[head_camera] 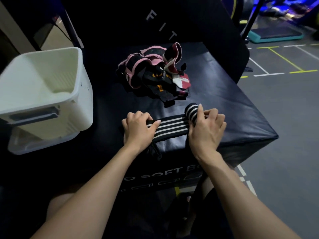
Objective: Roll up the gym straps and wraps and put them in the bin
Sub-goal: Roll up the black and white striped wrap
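Striped wrap point(170, 125), gripped by left hand point(138, 130) and right hand point(205, 130), lies between strap pile point(151, 73) and box edge.

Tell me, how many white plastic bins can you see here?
2, nested: the upper white plastic bin sits tilted inside a lower white plastic bin, both left of the padded black box.

Dim room. Grey floor point(284, 126) carries yellow and white floor lines point(283, 59). A teal-edged step platform point(274, 34) lies at far right. Blue light point(293, 4) glows at upper right. A dark padded surface point(215, 94) occupies the centre.
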